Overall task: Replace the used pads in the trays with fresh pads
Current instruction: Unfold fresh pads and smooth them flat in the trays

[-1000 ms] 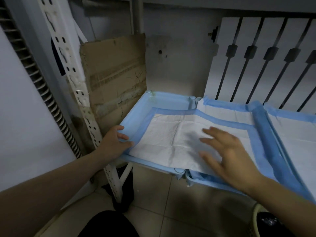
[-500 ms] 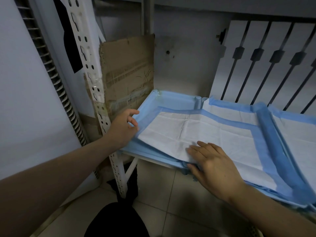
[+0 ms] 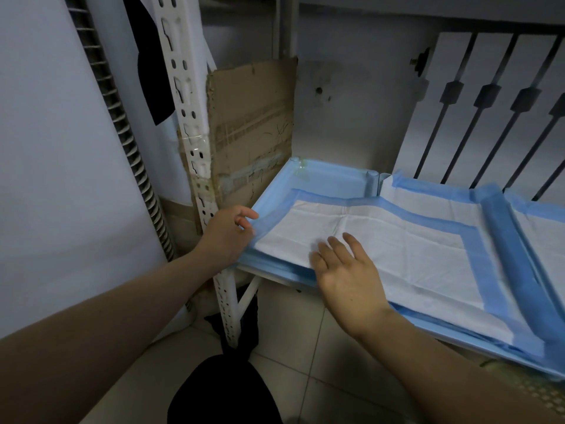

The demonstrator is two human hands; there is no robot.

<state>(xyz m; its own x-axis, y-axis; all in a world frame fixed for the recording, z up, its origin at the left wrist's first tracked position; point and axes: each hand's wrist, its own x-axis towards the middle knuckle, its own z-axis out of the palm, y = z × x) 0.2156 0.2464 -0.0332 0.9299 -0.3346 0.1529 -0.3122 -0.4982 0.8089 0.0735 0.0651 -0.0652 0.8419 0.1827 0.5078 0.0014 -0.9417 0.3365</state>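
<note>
A light blue tray rests on a low white rack. Spread across it lies a white pad with a blue border, which runs over onto the neighbouring tray. My left hand pinches the pad's blue left edge at the tray's left rim. My right hand lies flat near the pad's front edge, fingers spread, holding nothing. A second pad with the same blue border covers the tray at the far right.
A perforated white rack post stands just left of the tray, with a cardboard sheet behind it. Slanted dark bars cross a white panel at the back. Pale floor tiles lie below.
My right hand has lifted from gripping the pad's front edge and now rests flat with fingers spread. My left hand stays at the left rim, now pinching the pad's border.
</note>
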